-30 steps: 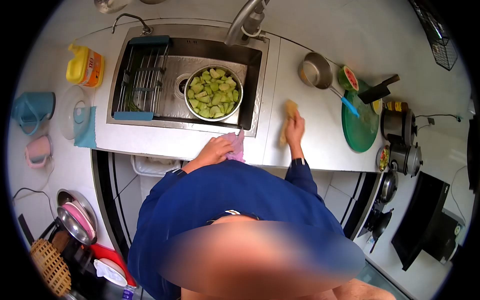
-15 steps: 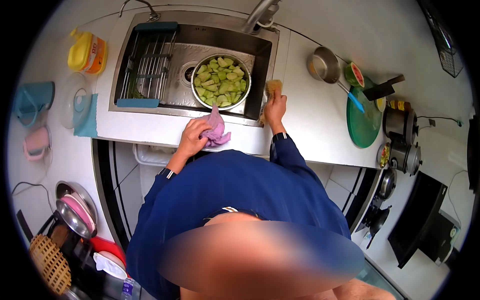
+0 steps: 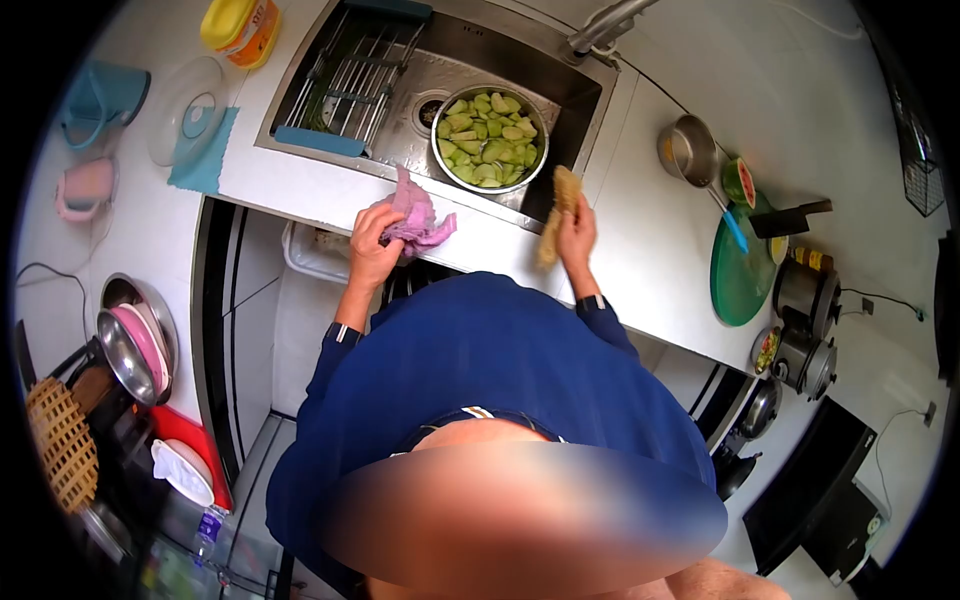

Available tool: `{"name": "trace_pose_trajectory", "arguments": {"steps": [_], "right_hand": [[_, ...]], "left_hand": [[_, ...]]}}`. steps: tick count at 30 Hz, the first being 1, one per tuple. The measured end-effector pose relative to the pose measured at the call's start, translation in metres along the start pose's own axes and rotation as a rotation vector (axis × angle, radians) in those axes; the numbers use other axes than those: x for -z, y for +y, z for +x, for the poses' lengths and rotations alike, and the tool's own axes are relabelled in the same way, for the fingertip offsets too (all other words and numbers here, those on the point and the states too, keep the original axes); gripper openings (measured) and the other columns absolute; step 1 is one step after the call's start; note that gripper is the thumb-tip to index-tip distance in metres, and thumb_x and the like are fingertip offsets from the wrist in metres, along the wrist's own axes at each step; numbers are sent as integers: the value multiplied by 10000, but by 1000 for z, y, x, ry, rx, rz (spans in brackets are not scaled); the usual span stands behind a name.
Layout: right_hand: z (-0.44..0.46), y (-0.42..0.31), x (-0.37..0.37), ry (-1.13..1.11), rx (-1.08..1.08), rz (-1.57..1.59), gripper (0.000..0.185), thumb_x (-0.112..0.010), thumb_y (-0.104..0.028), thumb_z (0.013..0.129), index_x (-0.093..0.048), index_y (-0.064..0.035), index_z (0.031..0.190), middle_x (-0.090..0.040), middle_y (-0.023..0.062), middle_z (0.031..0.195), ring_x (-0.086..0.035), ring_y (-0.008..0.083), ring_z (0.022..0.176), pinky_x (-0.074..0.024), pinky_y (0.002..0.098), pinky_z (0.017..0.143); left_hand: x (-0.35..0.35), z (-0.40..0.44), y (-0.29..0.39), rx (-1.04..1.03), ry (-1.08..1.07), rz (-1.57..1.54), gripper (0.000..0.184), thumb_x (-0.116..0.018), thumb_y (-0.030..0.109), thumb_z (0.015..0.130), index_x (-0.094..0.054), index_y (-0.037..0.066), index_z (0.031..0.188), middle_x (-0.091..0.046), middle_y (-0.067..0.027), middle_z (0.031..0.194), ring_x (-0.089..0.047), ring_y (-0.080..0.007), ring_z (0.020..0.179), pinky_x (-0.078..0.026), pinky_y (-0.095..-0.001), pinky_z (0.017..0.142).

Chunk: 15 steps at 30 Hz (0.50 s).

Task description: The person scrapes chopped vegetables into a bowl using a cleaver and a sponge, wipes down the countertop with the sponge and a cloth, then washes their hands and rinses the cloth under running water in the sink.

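My left hand (image 3: 374,243) is closed on a crumpled purple cloth (image 3: 424,222) at the counter's front edge, just in front of the sink. In my right hand (image 3: 577,238) hangs a tan cloth (image 3: 563,190), pinched at its side by the sink's front right corner. Between and beyond both hands, a round metal bowl (image 3: 437,152) full of pale green cut vegetable pieces (image 3: 490,138) stands in the steel sink (image 3: 402,135). Neither hand touches the bowl.
A metal drying rack (image 3: 365,85) spans the sink's left side, with the faucet (image 3: 610,25) behind. On the right stand a saucepan (image 3: 688,150), a green cutting board (image 3: 738,285) and a cleaver (image 3: 790,218). A yellow jug (image 3: 240,32) and blue pitcher (image 3: 112,98) are left.
My right hand has drawn the tan cloth off the sink's right rim toward me. My left hand has shifted left along the counter edge with the purple cloth. The view has tilted.
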State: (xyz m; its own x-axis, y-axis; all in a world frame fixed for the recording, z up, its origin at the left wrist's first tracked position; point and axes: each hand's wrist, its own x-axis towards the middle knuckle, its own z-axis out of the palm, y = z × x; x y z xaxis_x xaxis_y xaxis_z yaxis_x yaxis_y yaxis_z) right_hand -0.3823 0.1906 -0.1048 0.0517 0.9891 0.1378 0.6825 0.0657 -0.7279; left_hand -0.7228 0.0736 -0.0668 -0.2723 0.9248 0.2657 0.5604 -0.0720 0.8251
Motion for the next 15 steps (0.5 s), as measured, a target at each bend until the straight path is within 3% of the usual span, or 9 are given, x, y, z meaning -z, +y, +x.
{"name": "trace_pose_trajectory", "arguments": {"steps": [4, 9, 13, 15], "right_hand": [[-27, 14, 47, -98, 11, -276, 397, -536, -99, 845, -487, -22, 1232, -572, 176, 1022, -571, 343, 935, -470, 390, 810], [-41, -10, -9, -207, 15, -245, 495, -545, -159, 849, -395, -2, 1294, -521, 234, 1195, -507, 382, 1101, -418, 425, 924], [-3, -52, -71, -363, 130, -22, 450, -532, -152, 843, -449, 37, 1243, -533, 261, 1169, -528, 406, 1050, -427, 430, 900], [12, -68, -95, -257, 322, 31, 437, -535, -125, 829, -463, 14, 1238, -555, 231, 1096, -553, 399, 965, -457, 433, 829]], "left_hand": [[19, -27, -2, 71, 115, 81, 371, -642, -42, 603, -635, 51, 963, -601, -131, 1065, -556, -303, 1006, -451, -362, 871], [31, -63, 10, 180, 246, 164, 348, -658, -36, 620, -637, 54, 955, -600, -130, 1079, -567, -279, 1006, -452, -348, 881], [22, -85, 25, 243, 273, 127, 347, -652, -36, 616, -629, 53, 950, -598, -128, 1083, -564, -275, 1024, -449, -344, 892], [21, -90, 36, 219, 225, 157, 343, -650, -31, 611, -627, 51, 944, -598, -131, 1079, -558, -296, 1026, -440, -356, 899]]}}
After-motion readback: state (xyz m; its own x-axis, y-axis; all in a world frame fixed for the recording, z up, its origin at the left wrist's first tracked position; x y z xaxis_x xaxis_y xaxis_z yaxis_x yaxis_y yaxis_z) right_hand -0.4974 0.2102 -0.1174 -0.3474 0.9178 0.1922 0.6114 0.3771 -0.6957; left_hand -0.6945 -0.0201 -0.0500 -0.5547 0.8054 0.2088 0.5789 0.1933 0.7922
